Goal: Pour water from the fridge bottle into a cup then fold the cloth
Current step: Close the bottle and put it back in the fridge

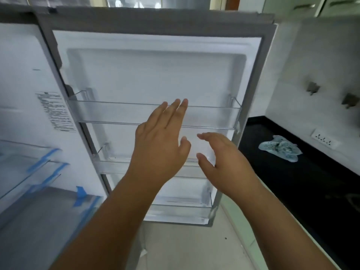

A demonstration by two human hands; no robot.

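The fridge door (155,75) stands open in front of me, its white inner side facing me with clear door shelves (210,117). My left hand (161,139) is raised before the upper shelf with straight fingers and holds nothing. My right hand (220,160) hovers lower right of it, fingers loosely spread, also holding nothing. A crumpled pale blue patterned cloth (280,149) lies on the black counter (303,188) to the right. No bottle or cup shows in the head view.
The fridge interior (25,117) is at the left, with clear drawers (29,172) taped in blue. A white wall socket (324,141) and two metal wall hooks (312,87) sit above the counter. Pale floor (194,250) lies below the door.
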